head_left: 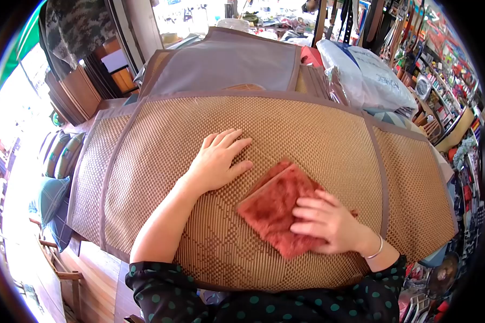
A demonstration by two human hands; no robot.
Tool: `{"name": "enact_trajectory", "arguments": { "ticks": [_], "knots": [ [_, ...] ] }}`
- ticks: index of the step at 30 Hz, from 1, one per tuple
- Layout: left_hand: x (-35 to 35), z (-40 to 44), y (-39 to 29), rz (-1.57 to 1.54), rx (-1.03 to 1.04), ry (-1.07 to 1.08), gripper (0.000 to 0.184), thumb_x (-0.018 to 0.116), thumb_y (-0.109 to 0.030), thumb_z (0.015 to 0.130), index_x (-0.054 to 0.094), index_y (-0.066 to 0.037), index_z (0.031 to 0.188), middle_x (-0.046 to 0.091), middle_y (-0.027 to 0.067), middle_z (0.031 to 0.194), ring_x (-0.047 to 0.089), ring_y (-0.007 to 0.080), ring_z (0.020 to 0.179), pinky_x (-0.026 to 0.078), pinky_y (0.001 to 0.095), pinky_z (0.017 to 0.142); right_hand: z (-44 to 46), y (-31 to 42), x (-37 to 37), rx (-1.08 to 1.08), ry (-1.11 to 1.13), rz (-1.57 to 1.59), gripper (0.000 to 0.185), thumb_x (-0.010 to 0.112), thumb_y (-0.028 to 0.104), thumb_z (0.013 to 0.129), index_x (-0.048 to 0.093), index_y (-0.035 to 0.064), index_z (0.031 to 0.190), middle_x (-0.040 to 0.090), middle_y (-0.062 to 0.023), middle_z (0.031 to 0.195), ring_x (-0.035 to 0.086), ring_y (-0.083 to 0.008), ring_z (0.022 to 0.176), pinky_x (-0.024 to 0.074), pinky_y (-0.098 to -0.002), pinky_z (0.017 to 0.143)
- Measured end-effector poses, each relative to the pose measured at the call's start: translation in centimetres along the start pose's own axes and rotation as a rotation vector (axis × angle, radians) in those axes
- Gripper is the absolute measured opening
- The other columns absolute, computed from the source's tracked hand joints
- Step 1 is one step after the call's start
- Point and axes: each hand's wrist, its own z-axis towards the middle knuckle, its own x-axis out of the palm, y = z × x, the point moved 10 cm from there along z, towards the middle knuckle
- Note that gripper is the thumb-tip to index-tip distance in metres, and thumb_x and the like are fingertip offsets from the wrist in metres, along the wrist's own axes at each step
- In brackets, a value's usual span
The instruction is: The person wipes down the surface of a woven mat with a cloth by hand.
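A woven straw mat (253, 116) with brown cloth edging is spread out in front of me. My left hand (219, 161) lies flat on it, fingers spread, holding nothing. To its right, a folded, fuzzy red cloth (275, 207) rests on the mat. My right hand (326, 222) grips this cloth by its right side, the fingers bent over its top; the thumb is hidden. A slim bracelet (376, 248) circles my right wrist.
Behind the mat lies a grey sheet with brown edging (226, 62). White plastic packages (366, 75) sit at the back right. Patterned cushions (53, 196) and a wooden stool (67, 275) stand to the left. Crowded goods (442, 81) line the right side.
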Motion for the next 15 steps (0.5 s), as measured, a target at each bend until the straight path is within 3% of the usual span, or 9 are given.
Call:
{"name": "enact_trajectory", "arguments": {
  "ticks": [3, 7, 15],
  "knots": [
    [0.2, 0.0, 0.0, 0.003, -0.010, 0.011, 0.059, 0.059, -0.043, 0.095, 0.050, -0.013, 0.144, 0.040, 0.0157, 0.154, 0.030, 0.0376, 0.144, 0.024, 0.0507, 0.119, -0.6, -4.9, -2.4, 0.172, -0.124, -0.083, 0.055, 0.078, 0.022, 0.068, 0.066, 0.0129, 0.121, 0.060, -0.0117, 0.131, 0.049, -0.0316, 0.134, 0.0318, -0.0525, 0.116],
    [0.1, -0.1, 0.0, 0.018, -0.021, 0.017, 0.059, 0.058, -0.045, 0.095, 0.050, -0.013, 0.144, 0.040, 0.0155, 0.154, 0.030, 0.0376, 0.145, 0.024, 0.0511, 0.120, -4.4, -12.3, -4.5, 0.449, -0.291, -0.159, 0.051, 0.076, 0.023, 0.075, 0.064, 0.0071, 0.122, 0.059, -0.0141, 0.134, 0.048, -0.0345, 0.133, 0.0323, -0.0487, 0.115],
    [0.2, 0.0, 0.0, 0.015, -0.028, 0.032, 0.059, 0.058, -0.045, 0.096, 0.050, -0.014, 0.145, 0.038, 0.0144, 0.155, 0.029, 0.0378, 0.145, 0.024, 0.0514, 0.120, -5.0, -12.8, -5.0, 0.481, -0.319, -0.188, 0.050, 0.075, 0.023, 0.078, 0.062, 0.0066, 0.123, 0.059, -0.0158, 0.133, 0.049, -0.0358, 0.131, 0.0331, -0.0479, 0.113]
  ]
}}
